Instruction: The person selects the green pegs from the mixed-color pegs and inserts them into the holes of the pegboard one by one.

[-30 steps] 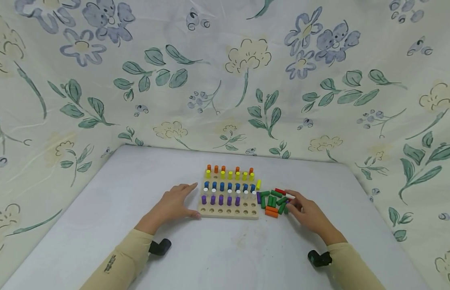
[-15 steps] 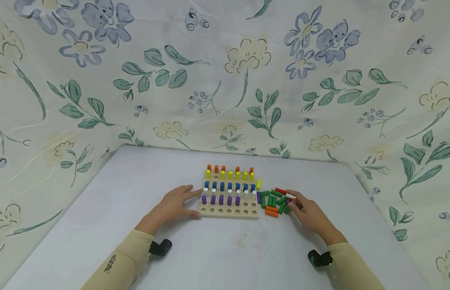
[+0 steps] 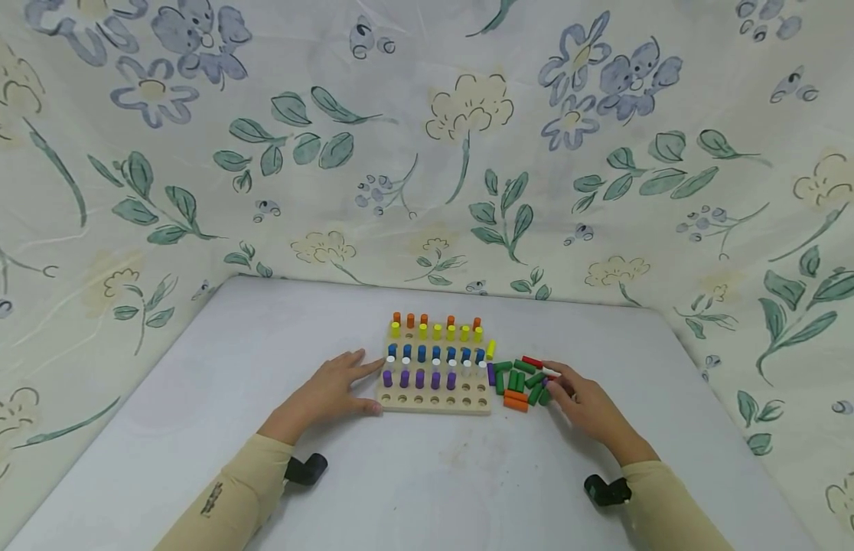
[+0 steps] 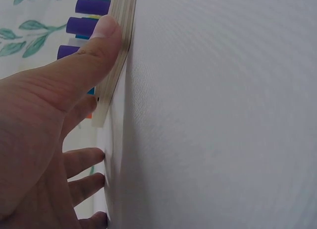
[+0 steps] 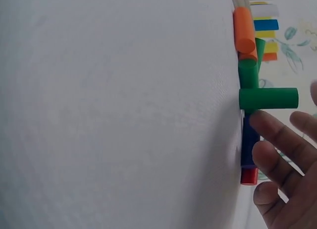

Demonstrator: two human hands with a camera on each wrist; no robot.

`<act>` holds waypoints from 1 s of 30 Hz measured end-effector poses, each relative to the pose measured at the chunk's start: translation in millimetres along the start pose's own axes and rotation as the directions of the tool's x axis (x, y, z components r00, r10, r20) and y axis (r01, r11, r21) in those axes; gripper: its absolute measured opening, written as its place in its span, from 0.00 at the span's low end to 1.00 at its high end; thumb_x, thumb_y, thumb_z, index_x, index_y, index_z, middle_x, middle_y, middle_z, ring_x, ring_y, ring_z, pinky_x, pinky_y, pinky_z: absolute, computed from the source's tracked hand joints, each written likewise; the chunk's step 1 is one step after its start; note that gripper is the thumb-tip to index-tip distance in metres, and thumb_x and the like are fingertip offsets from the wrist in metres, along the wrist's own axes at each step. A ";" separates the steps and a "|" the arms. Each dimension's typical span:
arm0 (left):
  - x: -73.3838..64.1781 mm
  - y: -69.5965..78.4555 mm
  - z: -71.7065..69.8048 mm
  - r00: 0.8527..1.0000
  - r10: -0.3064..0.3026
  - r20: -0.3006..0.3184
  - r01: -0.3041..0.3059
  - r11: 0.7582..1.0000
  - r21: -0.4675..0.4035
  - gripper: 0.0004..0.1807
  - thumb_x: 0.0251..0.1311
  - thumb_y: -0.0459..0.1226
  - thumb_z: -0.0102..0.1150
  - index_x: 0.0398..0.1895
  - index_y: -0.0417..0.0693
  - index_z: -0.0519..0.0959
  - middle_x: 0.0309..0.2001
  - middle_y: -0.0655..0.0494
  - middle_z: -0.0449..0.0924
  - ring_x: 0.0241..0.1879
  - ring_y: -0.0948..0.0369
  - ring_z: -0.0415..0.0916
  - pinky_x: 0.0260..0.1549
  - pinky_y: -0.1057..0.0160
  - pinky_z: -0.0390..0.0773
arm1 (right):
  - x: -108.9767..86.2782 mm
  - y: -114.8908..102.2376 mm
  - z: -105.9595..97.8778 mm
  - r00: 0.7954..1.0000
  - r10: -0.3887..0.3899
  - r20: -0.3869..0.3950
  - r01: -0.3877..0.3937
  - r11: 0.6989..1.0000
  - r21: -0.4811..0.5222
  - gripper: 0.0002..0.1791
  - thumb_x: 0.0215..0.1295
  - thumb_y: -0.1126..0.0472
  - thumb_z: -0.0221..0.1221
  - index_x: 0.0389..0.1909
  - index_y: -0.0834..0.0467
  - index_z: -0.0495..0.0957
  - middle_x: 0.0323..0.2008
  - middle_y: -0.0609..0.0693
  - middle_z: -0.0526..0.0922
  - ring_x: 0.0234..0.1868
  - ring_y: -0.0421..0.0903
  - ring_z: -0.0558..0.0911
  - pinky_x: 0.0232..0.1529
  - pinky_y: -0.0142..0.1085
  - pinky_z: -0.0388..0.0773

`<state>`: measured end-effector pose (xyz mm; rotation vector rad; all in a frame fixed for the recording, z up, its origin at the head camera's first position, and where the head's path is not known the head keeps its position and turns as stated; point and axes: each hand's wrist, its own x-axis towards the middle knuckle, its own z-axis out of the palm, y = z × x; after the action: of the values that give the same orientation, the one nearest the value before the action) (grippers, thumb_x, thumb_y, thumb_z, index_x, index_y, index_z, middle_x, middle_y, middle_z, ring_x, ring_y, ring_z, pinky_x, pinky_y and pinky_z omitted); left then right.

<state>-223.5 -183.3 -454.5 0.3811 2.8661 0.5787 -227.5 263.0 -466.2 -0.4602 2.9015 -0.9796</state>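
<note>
A wooden pegboard [image 3: 434,409] holds rows of orange, yellow, blue, white and purple pegs; its front row is bare holes. My left hand [image 3: 334,389] rests at the board's left side, fingers spread. In the left wrist view the thumb [image 4: 96,50] lies along the board's edge. My right hand [image 3: 584,402] is at the right end of a pile of loose pegs, fingers loosely bent. In the right wrist view a green peg [image 5: 270,98] stands upright right beside a fingertip. A purple peg [image 5: 250,144] and a red peg [image 5: 249,176] lie behind the fingers.
Between board and right hand lie several green pegs [image 3: 516,381], two orange pegs [image 3: 516,405], a red peg [image 3: 532,361] and a purple peg [image 3: 491,374]. A yellow peg [image 3: 491,350] lies beside the board's right edge. Floral cloth [image 3: 427,153] hangs behind the white table [image 3: 427,490].
My left index finger has come down and in to the board's left edge. The right hand has shifted only slightly at the pile. The pegs in the board stay as they were.
</note>
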 end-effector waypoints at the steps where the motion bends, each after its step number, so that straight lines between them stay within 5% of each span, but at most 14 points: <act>1: -0.1 0.1 -0.2 1.000 0.000 0.001 0.000 1.000 0.001 0.50 0.51 0.63 0.70 0.77 0.58 0.65 0.78 0.36 0.53 0.77 0.34 0.46 0.71 0.31 0.52 | 0.0 0.3 0.4 1.000 -0.007 -0.007 0.007 1.000 0.004 0.27 0.77 0.52 0.56 0.72 0.54 0.67 0.42 0.50 0.81 0.35 0.44 0.74 0.30 0.34 0.75; 7: -0.3 0.4 -0.9 1.000 -0.002 0.008 0.002 1.000 0.007 0.50 0.52 0.63 0.70 0.78 0.58 0.65 0.78 0.36 0.52 0.77 0.34 0.46 0.71 0.31 0.52 | -0.6 1.0 2.7 0.997 -0.062 -0.042 0.063 0.998 0.014 0.25 0.67 0.57 0.67 0.62 0.57 0.74 0.43 0.48 0.81 0.38 0.44 0.75 0.34 0.32 0.77; 15: -1.2 2.3 -1.4 1.000 -0.007 0.007 0.007 1.000 0.002 0.50 0.52 0.62 0.70 0.77 0.58 0.65 0.78 0.36 0.53 0.77 0.34 0.46 0.71 0.31 0.53 | -1.7 1.0 1.7 0.993 -0.101 -0.065 0.102 0.995 0.021 0.14 0.65 0.62 0.68 0.48 0.57 0.77 0.39 0.44 0.81 0.36 0.42 0.75 0.32 0.31 0.75; 30: -2.1 2.8 -1.7 1.000 0.001 0.006 -0.001 1.000 0.000 0.50 0.53 0.63 0.70 0.77 0.57 0.65 0.78 0.36 0.52 0.77 0.34 0.45 0.71 0.30 0.52 | 0.9 -2.4 3.4 0.983 -0.143 -0.113 0.142 0.990 -0.012 0.12 0.65 0.63 0.68 0.46 0.54 0.79 0.33 0.40 0.79 0.34 0.41 0.75 0.31 0.31 0.75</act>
<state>-221.3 -182.0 -451.5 0.3843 2.8598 0.5772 -227.3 258.8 -467.5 -0.6409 3.0072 -1.0518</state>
